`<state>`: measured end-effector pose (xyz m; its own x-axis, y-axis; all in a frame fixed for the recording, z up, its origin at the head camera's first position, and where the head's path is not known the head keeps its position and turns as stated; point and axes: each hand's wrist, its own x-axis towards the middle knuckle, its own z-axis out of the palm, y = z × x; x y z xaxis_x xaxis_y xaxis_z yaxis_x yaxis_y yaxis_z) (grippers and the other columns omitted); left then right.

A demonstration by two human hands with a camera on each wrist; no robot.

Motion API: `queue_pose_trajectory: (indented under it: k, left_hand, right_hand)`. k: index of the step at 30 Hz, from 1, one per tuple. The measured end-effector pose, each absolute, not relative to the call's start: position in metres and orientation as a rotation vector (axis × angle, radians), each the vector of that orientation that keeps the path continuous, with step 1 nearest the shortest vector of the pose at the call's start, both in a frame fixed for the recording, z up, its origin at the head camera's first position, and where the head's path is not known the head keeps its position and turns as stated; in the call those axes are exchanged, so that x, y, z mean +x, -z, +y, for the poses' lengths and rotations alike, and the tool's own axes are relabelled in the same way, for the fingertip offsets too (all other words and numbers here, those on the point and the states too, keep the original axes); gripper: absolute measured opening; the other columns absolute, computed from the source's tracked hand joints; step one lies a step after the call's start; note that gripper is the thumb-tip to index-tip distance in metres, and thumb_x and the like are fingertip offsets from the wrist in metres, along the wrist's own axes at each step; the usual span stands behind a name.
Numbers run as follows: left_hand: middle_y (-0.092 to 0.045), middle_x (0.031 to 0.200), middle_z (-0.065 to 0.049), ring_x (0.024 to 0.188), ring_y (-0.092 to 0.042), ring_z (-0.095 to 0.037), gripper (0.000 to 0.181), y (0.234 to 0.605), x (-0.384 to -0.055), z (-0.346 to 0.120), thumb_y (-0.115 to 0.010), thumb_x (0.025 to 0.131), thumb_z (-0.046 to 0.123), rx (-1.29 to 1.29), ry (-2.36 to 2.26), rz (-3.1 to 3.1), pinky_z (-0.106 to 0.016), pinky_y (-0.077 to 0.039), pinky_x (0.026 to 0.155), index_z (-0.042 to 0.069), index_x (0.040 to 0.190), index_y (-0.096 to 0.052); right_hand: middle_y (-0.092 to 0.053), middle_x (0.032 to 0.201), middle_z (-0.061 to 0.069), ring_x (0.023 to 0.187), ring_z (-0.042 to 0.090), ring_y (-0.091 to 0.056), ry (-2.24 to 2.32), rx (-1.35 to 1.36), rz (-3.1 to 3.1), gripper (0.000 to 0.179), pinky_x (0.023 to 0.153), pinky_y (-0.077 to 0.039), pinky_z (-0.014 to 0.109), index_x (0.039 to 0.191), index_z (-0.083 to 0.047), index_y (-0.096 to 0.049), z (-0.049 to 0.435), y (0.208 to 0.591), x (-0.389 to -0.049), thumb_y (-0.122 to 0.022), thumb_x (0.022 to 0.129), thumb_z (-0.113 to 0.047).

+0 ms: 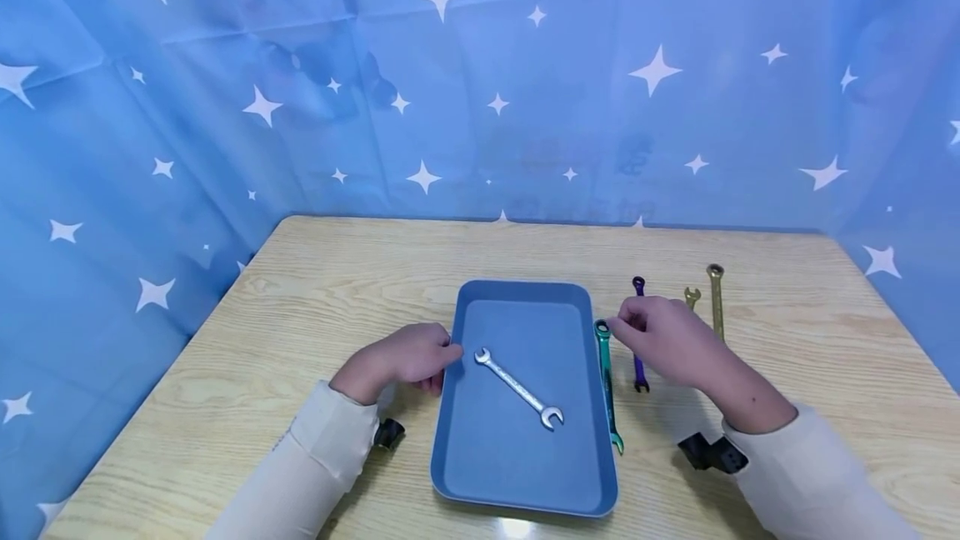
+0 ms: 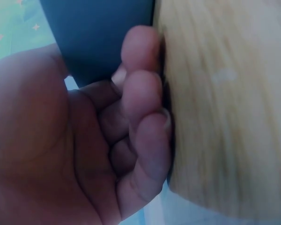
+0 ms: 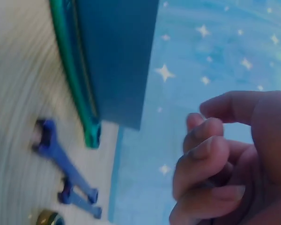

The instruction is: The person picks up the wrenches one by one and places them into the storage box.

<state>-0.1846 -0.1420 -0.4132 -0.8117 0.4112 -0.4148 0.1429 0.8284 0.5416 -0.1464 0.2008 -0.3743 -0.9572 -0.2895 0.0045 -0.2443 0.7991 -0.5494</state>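
My left hand (image 1: 412, 357) grips the left side of a blue-grey tray (image 1: 525, 290), its thumb over the rim. In the left wrist view its curled fingers (image 2: 143, 96) lie against the tabletop beside the tray wall (image 2: 98, 37). A silver double open-ended wrench (image 1: 517, 388) lies diagonally inside the tray. My right hand (image 1: 671, 340) is raised right of the tray, fingers loosely curled, holding nothing. Below it lies a purple wrench (image 1: 639, 369), partly hidden by the hand. A green wrench (image 1: 606, 382) lies along the tray's right side.
Two gold wrenches, a shorter one (image 1: 692, 297) and a longer one (image 1: 716, 298), lie beyond my right hand, both partly covered by it. A blue curtain with white stars (image 1: 480, 107) hangs behind the wooden table (image 1: 360, 273).
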Motion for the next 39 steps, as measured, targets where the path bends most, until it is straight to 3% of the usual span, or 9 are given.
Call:
queue_pose_trajectory:
  k: [11,20,39]
  left_hand:
    - [-0.067,0.058,-0.001,0.051,-0.059,-0.017,0.045,0.414,-0.185,-0.144,-0.044,0.100,0.030,0.426,-0.688,2.469,-0.030,-0.047,0.053,0.011,0.065,-0.066]
    - [-0.068,0.058,-0.001,0.052,-0.060,-0.016,0.045,0.413,-0.187,-0.142,-0.043,0.101,0.030,0.414,-0.676,2.477,-0.030,-0.048,0.055,0.011,0.067,-0.066]
    - [-0.068,0.059,-0.001,0.050,-0.057,-0.016,0.047,0.414,-0.186,-0.143,-0.042,0.101,0.032,0.407,-0.685,2.471,-0.029,-0.044,0.051,0.012,0.066,-0.066]
  right_hand:
    - [-0.042,0.055,-0.005,0.049,0.012,-0.039,0.653,-0.447,2.783,0.031,0.053,-0.036,0.030,0.069,-0.015,-0.056,0.204,0.397,-0.156,-0.059,0.099,-0.024]
    - [-0.031,0.049,-0.009,0.045,0.010,-0.033,0.579,-0.468,2.768,0.049,0.049,-0.030,0.027,0.055,-0.021,-0.040,0.202,0.404,-0.154,-0.063,0.097,-0.027]
    - [-0.027,0.050,-0.009,0.044,0.008,-0.029,0.584,-0.461,2.747,0.052,0.048,-0.028,0.025,0.054,-0.022,-0.034,0.200,0.411,-0.154,-0.065,0.095,-0.027]
